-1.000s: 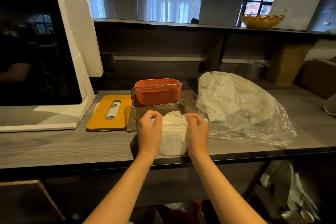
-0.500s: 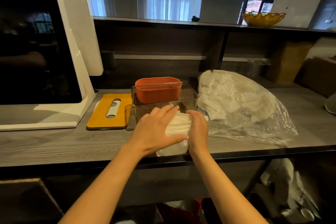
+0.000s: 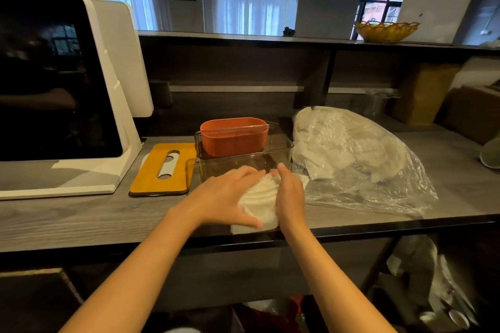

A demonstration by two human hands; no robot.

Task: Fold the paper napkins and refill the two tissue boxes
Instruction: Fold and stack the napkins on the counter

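Both hands are working the napkin stack point(image 3: 261, 201); left hand point(image 3: 230, 197) is pressing flat-fingered on top, creasing it; right hand point(image 3: 290, 193) is bracing the side, fingers straight.

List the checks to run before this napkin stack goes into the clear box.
1. Left hand flat on the napkin stack: ok.
2. Right hand braces the stack's right side: ok.
3. Clear box open on top: ok.
4. Near part of the clear box free of napkins: ok; orange box sits in its far part.
5. Stack edges aligned: cannot tell, hands cover them.
6. Stack clear of the plastic bag: ok.
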